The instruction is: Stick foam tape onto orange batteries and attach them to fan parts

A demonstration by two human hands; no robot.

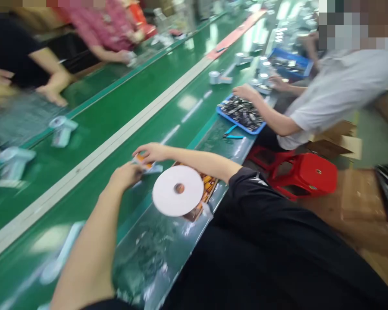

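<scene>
My left hand (pixel 125 175) and my right hand (pixel 151 152) meet over the green belt (pixel 123 116), both closed on a small orange and pale part (pixel 146 164) held between them. The picture is smeared, so the part's shape is unclear. Just right of my hands lies a flat white tape roll (pixel 177 190) on top of an orange-brown box (pixel 207 185) at the bench edge.
Pale blue devices (pixel 62 129) ride on the belt at left. A co-worker in a white shirt (pixel 339 90) reaches into a blue tray (pixel 242 114) of dark parts. A red stool (pixel 307 174) stands to the right. Other people's hands (pixel 53 92) work across the belt.
</scene>
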